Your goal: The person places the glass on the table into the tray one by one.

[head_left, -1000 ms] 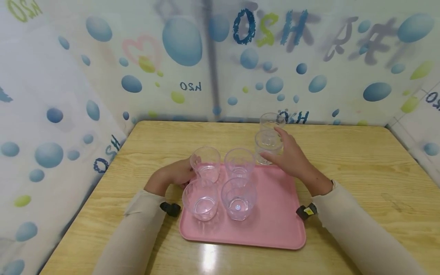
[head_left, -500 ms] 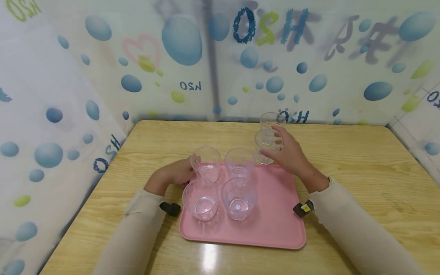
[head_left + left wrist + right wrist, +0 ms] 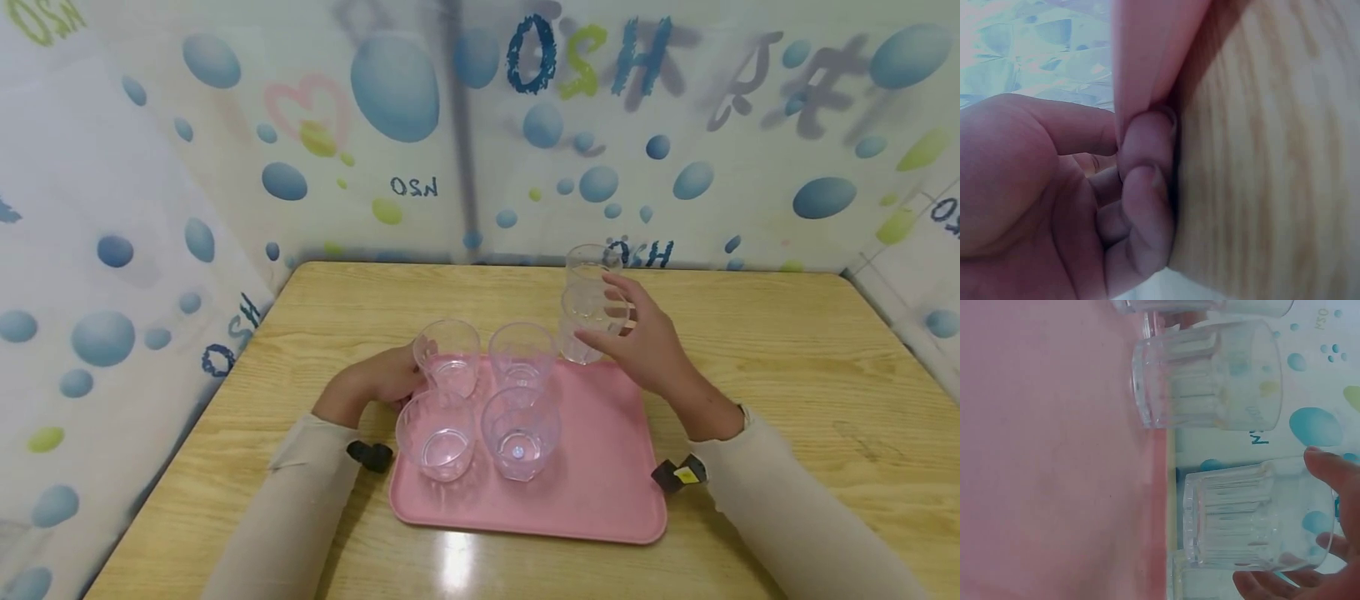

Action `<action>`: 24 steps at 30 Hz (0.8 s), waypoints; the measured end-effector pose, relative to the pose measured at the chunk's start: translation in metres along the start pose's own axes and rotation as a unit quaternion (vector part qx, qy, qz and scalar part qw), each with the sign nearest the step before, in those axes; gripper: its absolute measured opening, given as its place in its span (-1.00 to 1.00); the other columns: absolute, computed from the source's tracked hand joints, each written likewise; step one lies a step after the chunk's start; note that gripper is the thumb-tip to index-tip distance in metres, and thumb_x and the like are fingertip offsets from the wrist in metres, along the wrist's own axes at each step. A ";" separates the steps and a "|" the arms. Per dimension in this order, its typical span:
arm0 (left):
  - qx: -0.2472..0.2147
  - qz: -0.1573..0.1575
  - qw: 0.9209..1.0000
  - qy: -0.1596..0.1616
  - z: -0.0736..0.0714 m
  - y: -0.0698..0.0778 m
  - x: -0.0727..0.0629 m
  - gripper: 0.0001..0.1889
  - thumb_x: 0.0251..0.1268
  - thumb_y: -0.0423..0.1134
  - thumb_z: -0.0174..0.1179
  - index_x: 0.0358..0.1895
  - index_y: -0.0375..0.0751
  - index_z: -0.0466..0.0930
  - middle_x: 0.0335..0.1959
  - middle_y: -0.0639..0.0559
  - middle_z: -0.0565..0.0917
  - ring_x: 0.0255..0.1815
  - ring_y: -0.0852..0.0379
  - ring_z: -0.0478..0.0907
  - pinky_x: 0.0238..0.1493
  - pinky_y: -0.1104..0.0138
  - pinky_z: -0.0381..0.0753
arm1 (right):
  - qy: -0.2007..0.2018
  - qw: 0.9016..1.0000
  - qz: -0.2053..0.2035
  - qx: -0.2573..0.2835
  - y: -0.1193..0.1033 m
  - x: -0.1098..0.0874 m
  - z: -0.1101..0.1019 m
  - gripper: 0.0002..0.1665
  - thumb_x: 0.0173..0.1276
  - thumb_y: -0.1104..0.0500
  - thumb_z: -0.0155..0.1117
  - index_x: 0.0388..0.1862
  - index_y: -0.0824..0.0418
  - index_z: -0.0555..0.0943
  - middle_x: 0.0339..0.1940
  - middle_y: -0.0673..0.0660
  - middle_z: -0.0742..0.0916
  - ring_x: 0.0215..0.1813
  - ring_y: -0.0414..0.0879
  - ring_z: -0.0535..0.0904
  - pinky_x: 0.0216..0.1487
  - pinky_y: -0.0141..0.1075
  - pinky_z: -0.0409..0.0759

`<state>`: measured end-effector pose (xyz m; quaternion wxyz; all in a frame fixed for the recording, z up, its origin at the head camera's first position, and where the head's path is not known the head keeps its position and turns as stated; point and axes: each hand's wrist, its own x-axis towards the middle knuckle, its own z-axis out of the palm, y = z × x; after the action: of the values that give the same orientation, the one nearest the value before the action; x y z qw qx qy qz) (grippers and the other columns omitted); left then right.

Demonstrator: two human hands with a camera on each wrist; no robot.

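Around a clear plastic cup [image 3: 1235, 515] my right hand [image 3: 651, 342] curls its thumb and fingers, just past the far edge of the pink tray [image 3: 600, 475]. The head view has this cup near the tray's far right part, in front of another clear cup [image 3: 592, 257]. My left hand [image 3: 390, 375] grips the tray's left edge. In the left wrist view its thumb [image 3: 1079, 128] lies against the rim, and curled fingers [image 3: 1144, 140] reach under it. Several clear cups [image 3: 520, 433] stand upright on the tray's left half.
The tray lies on a wooden table [image 3: 787, 400]. A wall [image 3: 495, 167] with printed drops and letters rises behind the table's far edge. The cup beyond the held one stands near that edge.
My right hand has closed around the nearer far cup and shifted it slightly right and toward me. The left hand and the cups on the tray have stayed put.
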<state>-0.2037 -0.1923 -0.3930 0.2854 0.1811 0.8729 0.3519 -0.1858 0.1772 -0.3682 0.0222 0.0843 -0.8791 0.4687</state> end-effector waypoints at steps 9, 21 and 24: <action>0.006 0.004 1.000 0.003 0.001 -0.002 0.001 -0.55 0.53 -0.14 0.07 0.37 -0.13 0.23 -0.64 0.07 0.38 -0.72 0.14 0.34 -0.62 0.31 0.45 | -0.037 0.999 0.021 -0.001 -0.006 -0.023 -0.007 0.06 0.22 -0.14 0.49 0.58 -0.07 0.14 0.50 0.22 0.39 0.41 0.19 0.42 0.28 0.18 0.50; 0.001 0.000 1.000 0.006 0.001 -0.001 0.003 -0.51 0.50 -0.12 0.11 0.38 -0.11 0.25 -0.57 0.03 0.42 -0.68 0.12 0.39 -0.57 0.30 0.49 | -0.063 0.998 0.008 0.004 -0.003 -0.038 -0.008 0.06 0.19 -0.12 0.52 0.57 -0.06 0.16 0.45 0.24 0.43 0.38 0.20 0.43 0.24 0.17 0.54; -0.011 -0.012 1.000 0.003 0.001 0.000 0.002 -0.51 0.50 -0.10 0.11 0.39 -0.09 0.26 -0.58 0.04 0.43 -0.67 0.12 0.42 -0.58 0.29 0.52 | -0.068 0.998 0.005 0.006 -0.002 -0.038 -0.007 0.06 0.19 -0.08 0.54 0.56 -0.02 0.17 0.45 0.27 0.43 0.38 0.22 0.43 0.24 0.17 0.54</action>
<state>-0.2048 -0.1904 -0.3947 0.2890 0.1662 0.8721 0.3582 -0.1483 0.1869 -0.3672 -0.0400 0.1118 -0.8761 0.4672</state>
